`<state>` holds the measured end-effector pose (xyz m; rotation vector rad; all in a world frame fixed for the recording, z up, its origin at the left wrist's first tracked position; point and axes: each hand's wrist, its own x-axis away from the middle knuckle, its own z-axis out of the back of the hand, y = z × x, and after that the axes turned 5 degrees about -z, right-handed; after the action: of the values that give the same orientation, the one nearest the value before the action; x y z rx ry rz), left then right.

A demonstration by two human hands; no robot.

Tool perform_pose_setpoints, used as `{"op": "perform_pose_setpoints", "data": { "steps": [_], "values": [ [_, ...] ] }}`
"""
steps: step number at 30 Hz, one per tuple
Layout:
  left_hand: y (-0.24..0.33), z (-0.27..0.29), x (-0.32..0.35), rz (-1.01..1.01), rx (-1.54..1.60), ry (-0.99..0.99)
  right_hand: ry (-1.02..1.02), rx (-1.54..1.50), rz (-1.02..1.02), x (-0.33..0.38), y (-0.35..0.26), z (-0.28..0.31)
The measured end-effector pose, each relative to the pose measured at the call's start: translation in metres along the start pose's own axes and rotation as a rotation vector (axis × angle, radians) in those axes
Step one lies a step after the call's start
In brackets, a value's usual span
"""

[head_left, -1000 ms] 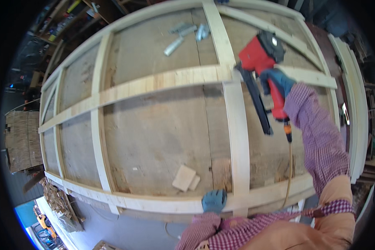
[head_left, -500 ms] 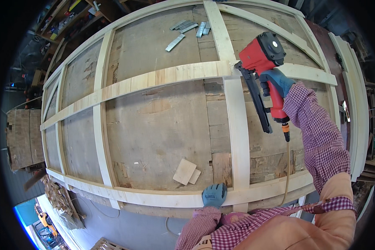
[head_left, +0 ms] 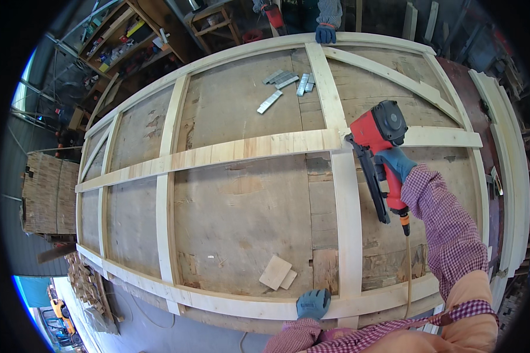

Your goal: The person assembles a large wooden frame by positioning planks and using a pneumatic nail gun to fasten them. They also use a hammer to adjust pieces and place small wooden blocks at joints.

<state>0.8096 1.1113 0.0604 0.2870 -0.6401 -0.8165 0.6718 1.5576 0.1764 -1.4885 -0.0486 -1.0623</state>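
The red nail gun stands nose-down at the joint where the long cross rail meets the upright slat; the right hand, in a blue glove, has its fingers curled tight around the gun's grip; at 7 o'clock from it the gloved left hand rests with fingers loosely bent on the near frame rail; two small wood offcuts lie at 11 o'clock from that hand; staple strips lie on the surface at 11 o'clock from the gun.
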Motion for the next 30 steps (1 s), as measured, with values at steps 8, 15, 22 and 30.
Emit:
{"op": "perform_pose_setpoints", "data": {
  "steps": [8, 15, 22, 30],
  "values": [
    [0.003, 0.009, 0.000, -0.014, 0.026, -0.026, -0.022, -0.019, -0.050, 0.008, -0.006, -0.001],
    [0.001, 0.001, 0.000, -0.023, 0.000, 0.040, 0.014, 0.013, -0.047, 0.007, -0.006, 0.003],
    [0.002, 0.002, 0.003, 0.011, 0.004, -0.013, -0.088, -0.056, -0.060, 0.016, 0.002, 0.003],
    [-0.001, -0.004, 0.001, 0.005, 0.022, -0.065, -0.033, 0.070, -0.145, 0.015, 0.001, 0.006]
  ]
}}
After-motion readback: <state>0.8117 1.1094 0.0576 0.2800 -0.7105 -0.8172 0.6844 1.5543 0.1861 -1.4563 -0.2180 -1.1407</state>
